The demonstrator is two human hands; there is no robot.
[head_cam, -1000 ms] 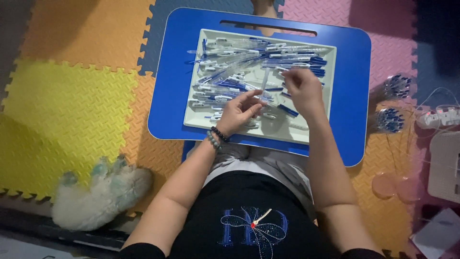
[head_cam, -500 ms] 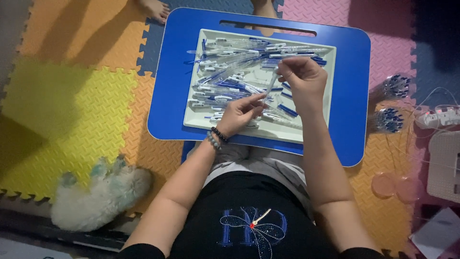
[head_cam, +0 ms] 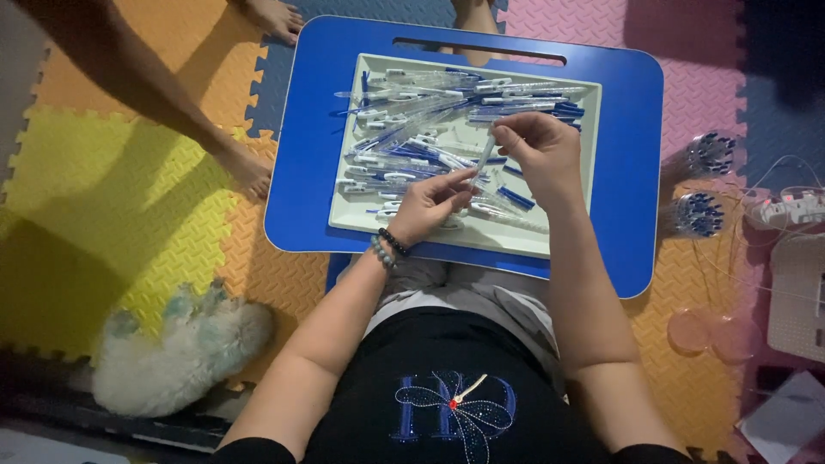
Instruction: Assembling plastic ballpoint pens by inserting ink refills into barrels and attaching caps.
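My right hand (head_cam: 540, 148) pinches a clear pen barrel (head_cam: 486, 153) above the white tray (head_cam: 574, 199); my left hand (head_cam: 427, 204) pinches a thin pen part just below it. My thin grip could slip, dropping the barrel into the heaped blue pens (head_cam: 412, 129).

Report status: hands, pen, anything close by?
Both hands pinch one clear pen barrel over the tray: left hand, right hand. Another person's foot beside blue table.
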